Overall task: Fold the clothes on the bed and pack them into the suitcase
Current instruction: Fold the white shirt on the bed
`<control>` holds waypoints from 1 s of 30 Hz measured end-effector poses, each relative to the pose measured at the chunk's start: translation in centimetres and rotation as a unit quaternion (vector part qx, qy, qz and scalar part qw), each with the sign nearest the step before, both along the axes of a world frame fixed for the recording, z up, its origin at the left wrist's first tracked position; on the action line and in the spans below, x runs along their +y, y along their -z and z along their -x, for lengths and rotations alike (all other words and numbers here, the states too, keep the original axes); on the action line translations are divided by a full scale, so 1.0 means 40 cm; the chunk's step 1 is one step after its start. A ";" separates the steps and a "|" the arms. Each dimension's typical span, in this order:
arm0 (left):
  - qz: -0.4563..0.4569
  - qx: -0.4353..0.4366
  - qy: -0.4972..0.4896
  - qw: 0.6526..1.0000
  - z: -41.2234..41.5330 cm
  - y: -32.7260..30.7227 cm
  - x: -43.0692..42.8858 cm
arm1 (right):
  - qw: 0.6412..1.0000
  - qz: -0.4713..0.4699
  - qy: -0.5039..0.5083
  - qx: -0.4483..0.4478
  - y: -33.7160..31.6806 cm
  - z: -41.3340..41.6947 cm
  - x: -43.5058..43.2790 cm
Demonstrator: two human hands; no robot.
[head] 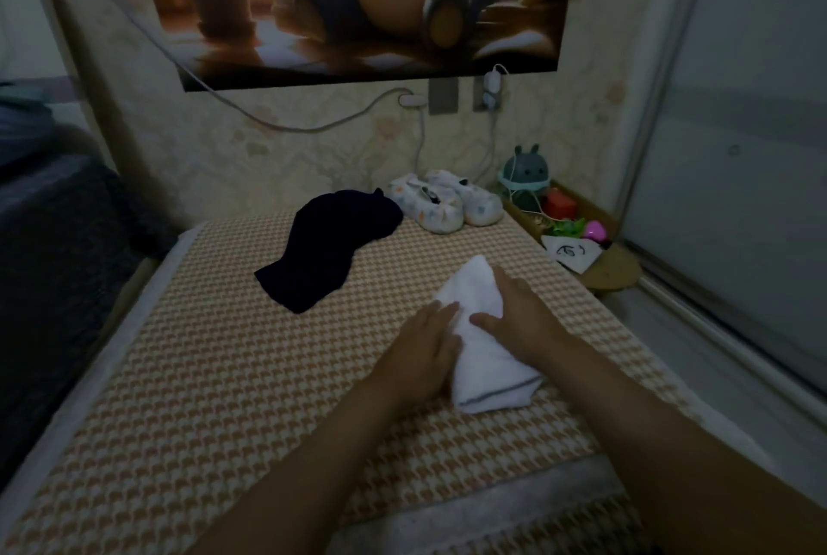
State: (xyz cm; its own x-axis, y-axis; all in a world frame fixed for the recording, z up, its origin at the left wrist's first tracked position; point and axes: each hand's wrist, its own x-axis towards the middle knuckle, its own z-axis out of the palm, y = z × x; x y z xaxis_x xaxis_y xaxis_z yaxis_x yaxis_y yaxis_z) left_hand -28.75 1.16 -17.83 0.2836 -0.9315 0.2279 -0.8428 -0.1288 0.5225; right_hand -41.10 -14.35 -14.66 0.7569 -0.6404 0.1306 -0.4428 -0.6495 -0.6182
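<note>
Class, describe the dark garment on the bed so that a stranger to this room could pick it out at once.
Start at the bed with the orange-and-cream houndstooth cover. Towards its far end, left of the pale patterned slippers, lies the dark garment, crumpled and unfolded. It is the only near-black item on that cover; the white cloth lies nearer the camera.
</note>
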 end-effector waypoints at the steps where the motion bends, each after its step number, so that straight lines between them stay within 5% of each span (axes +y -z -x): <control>1: -0.016 -0.016 0.010 1.000 0.010 0.013 -0.023 | 1.000 0.025 -0.001 0.011 0.013 0.009 -0.005; 4: -0.025 -0.041 0.019 0.999 0.026 0.025 -0.060 | 0.992 0.113 -0.011 0.058 0.043 0.038 -0.005; 7: 0.012 -0.039 0.016 0.999 0.021 0.020 -0.070 | 0.987 0.093 -0.052 0.117 0.047 0.067 0.036; 11: -0.004 0.058 -0.059 0.997 0.012 0.025 -0.089 | 0.977 0.122 -0.061 0.165 0.059 0.082 0.103; 14: -0.056 0.131 -0.072 0.987 0.020 0.027 -0.123 | 0.979 0.121 -0.050 0.154 0.067 0.085 0.097; 19: 0.007 0.174 -0.067 0.983 0.050 0.008 -0.215 | 0.978 0.164 -0.029 0.125 0.058 0.118 -0.018; 24: -0.039 0.073 -0.009 0.997 0.061 0.015 -0.363 | 0.981 0.143 -0.022 0.131 0.050 0.190 -0.199; 27: -0.004 -0.067 0.004 0.998 0.055 0.004 -0.409 | 0.971 0.137 -0.053 0.187 0.028 0.210 -0.256; 30: 0.061 -0.139 -0.008 0.988 0.056 -0.027 -0.440 | 0.975 -0.049 -0.081 0.203 -0.003 0.204 -0.268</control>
State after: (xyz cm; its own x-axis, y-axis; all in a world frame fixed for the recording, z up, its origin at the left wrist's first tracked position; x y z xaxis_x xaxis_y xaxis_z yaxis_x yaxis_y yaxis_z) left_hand -30.97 -16.44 -16.75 0.2099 -0.8880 0.4091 -0.9541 -0.0946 0.2841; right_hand -49.26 -25.09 -14.54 0.8259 -0.5020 -0.2567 -0.5601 -0.6782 -0.4758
